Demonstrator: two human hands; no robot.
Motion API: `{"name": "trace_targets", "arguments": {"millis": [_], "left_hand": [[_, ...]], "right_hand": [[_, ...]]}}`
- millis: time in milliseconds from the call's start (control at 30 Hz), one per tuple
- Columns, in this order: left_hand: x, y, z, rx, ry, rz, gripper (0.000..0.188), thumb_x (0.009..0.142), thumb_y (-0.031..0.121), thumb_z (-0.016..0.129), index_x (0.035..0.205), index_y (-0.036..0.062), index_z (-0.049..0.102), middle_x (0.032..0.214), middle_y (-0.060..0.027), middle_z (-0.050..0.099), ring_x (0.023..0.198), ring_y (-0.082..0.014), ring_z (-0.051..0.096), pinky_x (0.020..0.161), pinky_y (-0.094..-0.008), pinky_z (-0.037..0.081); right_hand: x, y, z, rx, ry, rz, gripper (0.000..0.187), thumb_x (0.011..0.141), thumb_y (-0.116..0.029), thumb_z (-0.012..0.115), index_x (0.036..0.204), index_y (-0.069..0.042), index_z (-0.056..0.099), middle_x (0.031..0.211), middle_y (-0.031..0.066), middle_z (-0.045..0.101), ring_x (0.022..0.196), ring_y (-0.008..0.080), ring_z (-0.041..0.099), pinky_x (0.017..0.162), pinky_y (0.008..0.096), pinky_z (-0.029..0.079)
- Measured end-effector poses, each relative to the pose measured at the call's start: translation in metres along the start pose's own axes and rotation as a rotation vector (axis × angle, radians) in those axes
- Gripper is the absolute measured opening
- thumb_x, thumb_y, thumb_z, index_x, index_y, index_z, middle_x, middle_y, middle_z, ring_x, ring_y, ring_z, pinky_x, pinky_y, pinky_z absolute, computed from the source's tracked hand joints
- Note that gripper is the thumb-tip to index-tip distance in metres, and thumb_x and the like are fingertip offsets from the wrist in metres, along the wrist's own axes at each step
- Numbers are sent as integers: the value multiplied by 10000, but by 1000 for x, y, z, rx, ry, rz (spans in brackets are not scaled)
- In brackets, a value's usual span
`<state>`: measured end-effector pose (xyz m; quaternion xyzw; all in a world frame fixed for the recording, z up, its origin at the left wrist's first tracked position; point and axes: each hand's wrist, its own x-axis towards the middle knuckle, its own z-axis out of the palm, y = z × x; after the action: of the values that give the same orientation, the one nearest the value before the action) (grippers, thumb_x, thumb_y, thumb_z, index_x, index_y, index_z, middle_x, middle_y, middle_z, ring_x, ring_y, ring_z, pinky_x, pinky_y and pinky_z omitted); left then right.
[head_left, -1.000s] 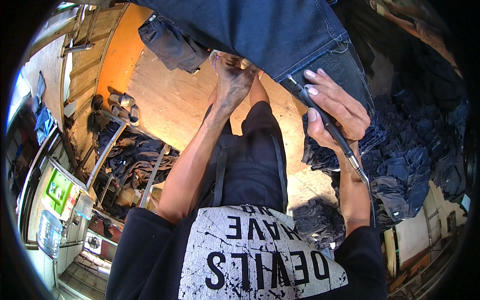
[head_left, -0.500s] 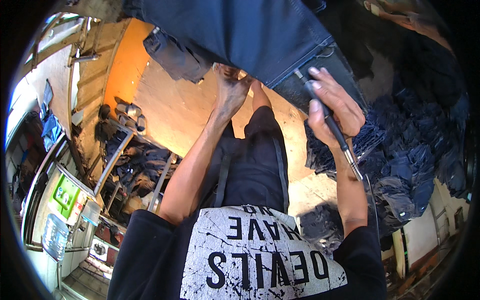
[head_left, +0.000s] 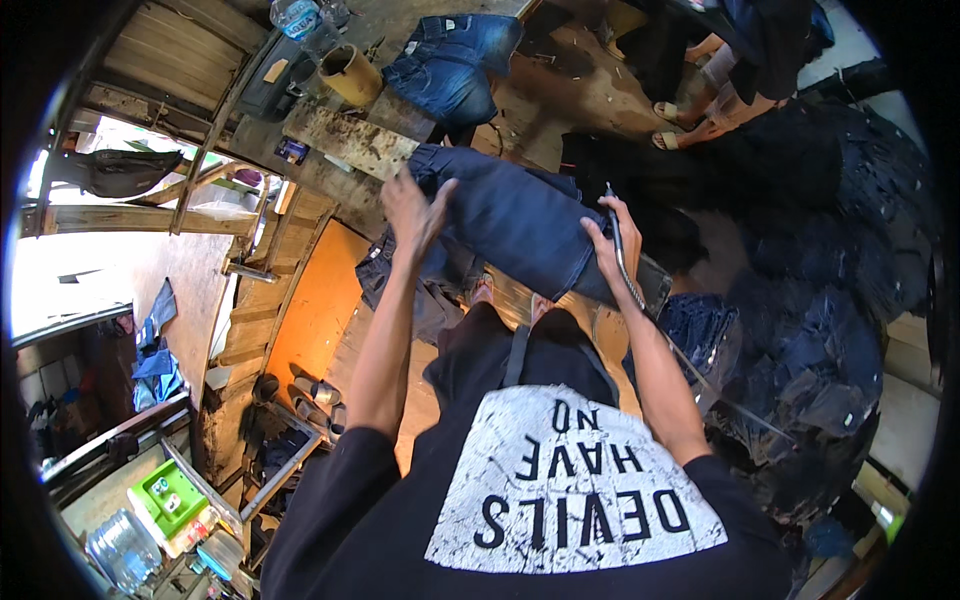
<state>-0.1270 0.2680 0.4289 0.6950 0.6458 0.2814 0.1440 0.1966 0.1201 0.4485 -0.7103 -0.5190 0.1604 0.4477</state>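
Observation:
Dark blue denim trousers (head_left: 515, 215) lie stretched across a support in front of me, the waist end toward the left. At that left end my left hand (head_left: 412, 212) is open, its fingers spread, touching or just beside the cloth. My right hand (head_left: 618, 240) is closed around a slim rotary handpiece (head_left: 613, 206) near the trousers' right end. The tip points away from me, and a thin flexible metal shaft (head_left: 690, 362) trails from the tool along my forearm. A dark flat panel (head_left: 655, 284) shows beyond the cloth's right edge.
Faded blue jeans (head_left: 445, 75) and a tan mug (head_left: 350, 75) rest on a worn table ahead. Large heaps of dark denim (head_left: 800, 340) fill the right side. Another person's legs (head_left: 715, 110) show at the far right. More dark garments (head_left: 420, 300) hang below the trousers. Sandals (head_left: 320, 390) lie left.
The view has shifted, showing more of the table ahead. My left hand has come from under the cloth to the trousers' left end. My right hand still holds the handpiece, now turned tip away.

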Motion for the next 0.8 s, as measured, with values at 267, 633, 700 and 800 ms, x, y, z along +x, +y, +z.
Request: {"name": "trace_targets", "arguments": {"millis": [267, 633, 700, 800], "left_hand": [[30, -15, 15, 14, -210, 35, 560, 920, 365, 841, 1279, 5, 606, 1296, -282, 652, 1264, -496, 576, 1030, -616, 451], [-20, 52, -8, -576, -734, -296, 1220, 758, 568, 986, 1611, -48, 370, 1265, -221, 716, 1177, -279, 694, 1043, -408, 545], [4, 81, 27, -359, -632, -21, 1039, 785, 648, 915, 1460, -73, 594, 1336, -264, 727, 1238, -366, 708, 1061, -451, 546], [22, 122, 69, 43, -533, 33, 951, 776, 550, 954, 1415, -68, 614, 1289, -275, 748, 1185, -367, 734, 1027, -450, 573]], "right_hand": [[-9, 16, 24, -21, 130, 102, 228, 930, -69, 724, 1156, -65, 708, 1036, 185, 740, 1030, 403, 729, 933, 443, 563], [-50, 70, -104, -47, 255, 128, 140, 941, 27, 668, 1069, -30, 676, 926, 155, 683, 876, 311, 704, 823, 376, 548], [-61, 80, -112, -62, 237, 72, 134, 954, 18, 690, 1080, -28, 682, 936, 149, 692, 877, 263, 715, 820, 368, 552], [-78, 104, -129, -173, 234, 20, 136, 978, -26, 695, 1113, -33, 708, 1044, 161, 747, 982, 308, 748, 889, 392, 570]]}}
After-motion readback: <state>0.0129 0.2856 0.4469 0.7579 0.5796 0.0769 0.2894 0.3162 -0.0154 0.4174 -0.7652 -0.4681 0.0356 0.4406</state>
